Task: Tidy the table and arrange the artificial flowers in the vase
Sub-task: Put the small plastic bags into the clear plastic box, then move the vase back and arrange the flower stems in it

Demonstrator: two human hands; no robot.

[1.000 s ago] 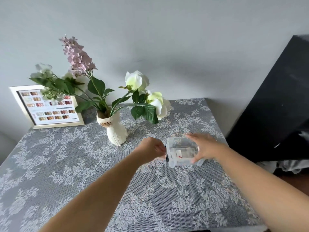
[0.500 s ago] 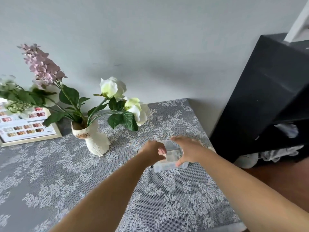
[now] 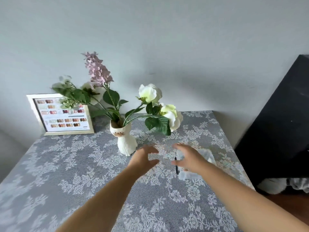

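Note:
A white cat-shaped vase [image 3: 125,140] stands on the grey lace-covered table [image 3: 66,164]. It holds artificial flowers: a pink lilac spike [image 3: 97,68], white-green roses [image 3: 150,92] leaning right, and pale blooms [image 3: 66,86] on the left. My left hand [image 3: 144,159] hovers open just right of the vase. My right hand [image 3: 187,158] is open too, fingers spread, above a small clear plastic box [image 3: 205,158] that rests on the table and is partly hidden by it.
A white framed colour chart [image 3: 61,114] leans against the wall behind the vase. A black cabinet [image 3: 275,131] stands right of the table, with a grey-white cloth [image 3: 274,185] at its foot. The table's right edge is close to the box.
Both hands held the clear box earlier; now they have let go and moved left, fingers spread. The box rests on the table. The camera view has swung back toward the left.

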